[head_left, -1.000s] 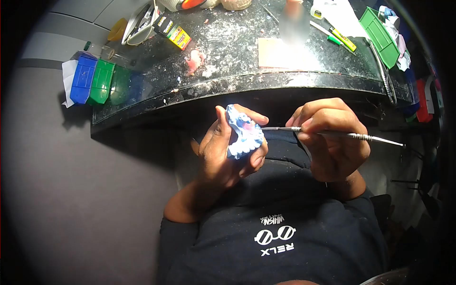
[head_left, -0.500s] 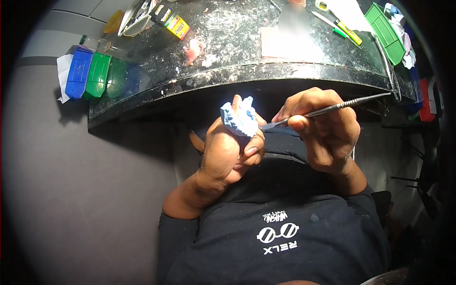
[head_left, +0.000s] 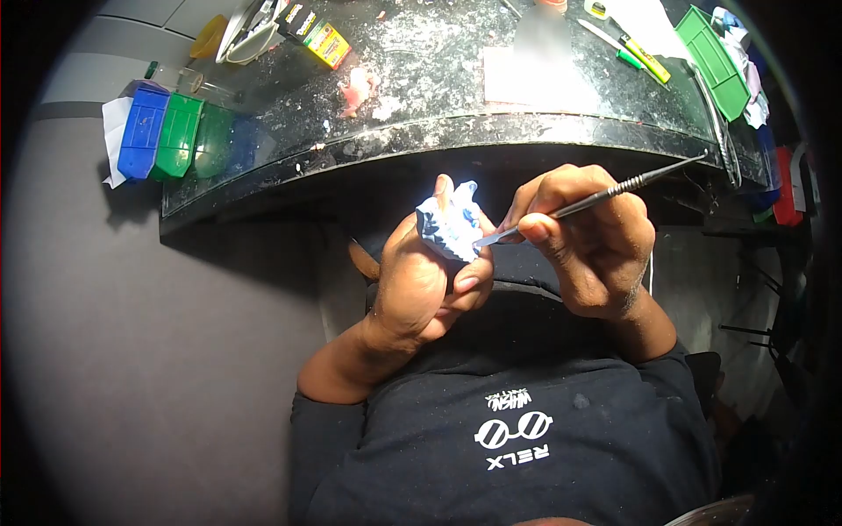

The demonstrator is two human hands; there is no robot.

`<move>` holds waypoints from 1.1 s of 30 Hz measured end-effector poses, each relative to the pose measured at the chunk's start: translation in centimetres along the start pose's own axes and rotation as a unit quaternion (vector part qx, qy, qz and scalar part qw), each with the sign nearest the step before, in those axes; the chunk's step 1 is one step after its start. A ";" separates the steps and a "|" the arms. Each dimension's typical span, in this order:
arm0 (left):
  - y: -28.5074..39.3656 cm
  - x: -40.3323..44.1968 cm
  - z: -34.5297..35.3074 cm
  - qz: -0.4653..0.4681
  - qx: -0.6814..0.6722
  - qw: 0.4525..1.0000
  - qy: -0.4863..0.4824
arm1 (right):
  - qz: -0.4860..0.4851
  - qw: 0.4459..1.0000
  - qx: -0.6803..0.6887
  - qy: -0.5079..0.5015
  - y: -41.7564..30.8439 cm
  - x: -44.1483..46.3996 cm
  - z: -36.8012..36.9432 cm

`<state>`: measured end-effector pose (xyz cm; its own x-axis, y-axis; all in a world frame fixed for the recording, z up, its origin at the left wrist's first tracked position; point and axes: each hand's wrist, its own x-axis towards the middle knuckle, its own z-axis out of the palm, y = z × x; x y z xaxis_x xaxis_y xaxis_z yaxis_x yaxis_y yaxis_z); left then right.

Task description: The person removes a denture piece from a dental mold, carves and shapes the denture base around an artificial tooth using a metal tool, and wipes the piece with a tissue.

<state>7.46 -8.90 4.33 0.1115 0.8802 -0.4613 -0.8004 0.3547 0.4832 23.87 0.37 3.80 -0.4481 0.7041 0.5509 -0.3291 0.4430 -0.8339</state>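
A pale blue, toothed dental model [head_left: 449, 226] is held in front of my dark shirt by my left hand [head_left: 421, 285], whose fingers wrap round it from below and behind. My right hand [head_left: 589, 235] pinches a thin metal tool [head_left: 605, 195] with a ribbed grip. The tool's flat blade end meets the lower right edge of the model, and its other, pointed end sticks out up and to the right. Bright light washes out part of the model's surface.
A black worktop [head_left: 421, 92] with pale residue curves ahead. On it are a pink lump [head_left: 358, 90], a yellow-and-black box [head_left: 326, 46], a pale tile [head_left: 522, 79], a yellow marker [head_left: 645, 60] and a green bin [head_left: 715, 66]. Blue [head_left: 143, 131] and green bins [head_left: 178, 136] stand left.
The model has been turned and tilted in my left hand. My right hand has changed the tool's angle, so its far end now points up and right, with the blade against the model's lower edge.
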 end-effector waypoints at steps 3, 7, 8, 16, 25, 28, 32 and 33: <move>-0.1 0.0 0.1 -0.003 -0.021 1.000 0.015 | -0.008 1.000 0.010 -0.002 0.2 -0.2 0.1; -0.2 0.1 -0.1 0.002 -0.016 1.000 0.009 | -0.007 1.000 -0.006 -0.013 0.2 -0.3 0.0; -0.2 0.1 -0.2 0.006 -0.019 1.000 0.003 | -0.006 1.000 -0.012 -0.021 0.2 -0.3 -0.1; 0.2 0.7 0.3 0.289 0.268 0.917 -0.068 | -0.068 0.991 0.056 0.097 -0.8 1.6 -3.0; -0.4 0.9 -0.4 0.534 0.490 0.687 0.058 | -0.136 0.987 0.031 0.085 -1.9 0.2 -1.8; 0.3 0.2 0.2 0.560 0.618 0.543 0.100 | -0.167 0.984 0.007 0.068 -2.0 0.4 -1.7; 0.9 0.4 -0.4 0.567 0.645 0.504 0.088 | -0.185 0.982 -0.025 0.030 -1.9 0.4 -1.5; 0.8 0.9 -0.9 0.601 0.634 0.480 0.084 | -0.184 0.982 -0.032 0.021 -2.0 0.3 -1.4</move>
<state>6.44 -8.13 3.66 -0.1163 0.6891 0.7153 0.7853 -0.3771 0.4910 25.58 0.52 5.56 -0.2728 0.5111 0.8151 -0.4086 0.7055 -0.5791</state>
